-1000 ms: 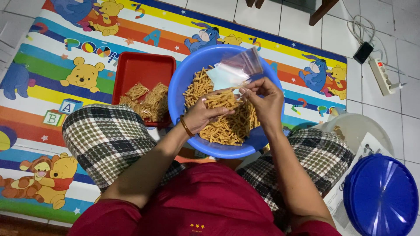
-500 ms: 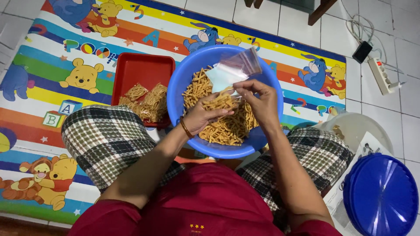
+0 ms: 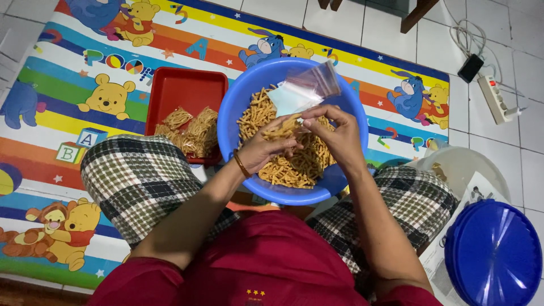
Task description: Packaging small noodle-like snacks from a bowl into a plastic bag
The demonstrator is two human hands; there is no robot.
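A blue round bowl (image 3: 238, 102) full of thin yellow-brown snack sticks (image 3: 300, 164) rests between my knees. My left hand (image 3: 266, 148) is cupped around a handful of the sticks, lifted to the mouth of a small clear plastic bag (image 3: 306, 88). My right hand (image 3: 334, 133) pinches the bag's near edge and holds it over the bowl. The bag points away from me and looks nearly empty.
A red tray (image 3: 181, 90) with several filled snack bags sits left of the bowl on a colourful cartoon play mat (image 3: 85, 107). A blue round lid (image 3: 493, 252) and papers lie at the right. A power strip (image 3: 494, 99) is on the tiled floor.
My left hand has scooped sticks out of the bowl and raised them to the bag's opening. My right hand has shifted slightly left with the bag.
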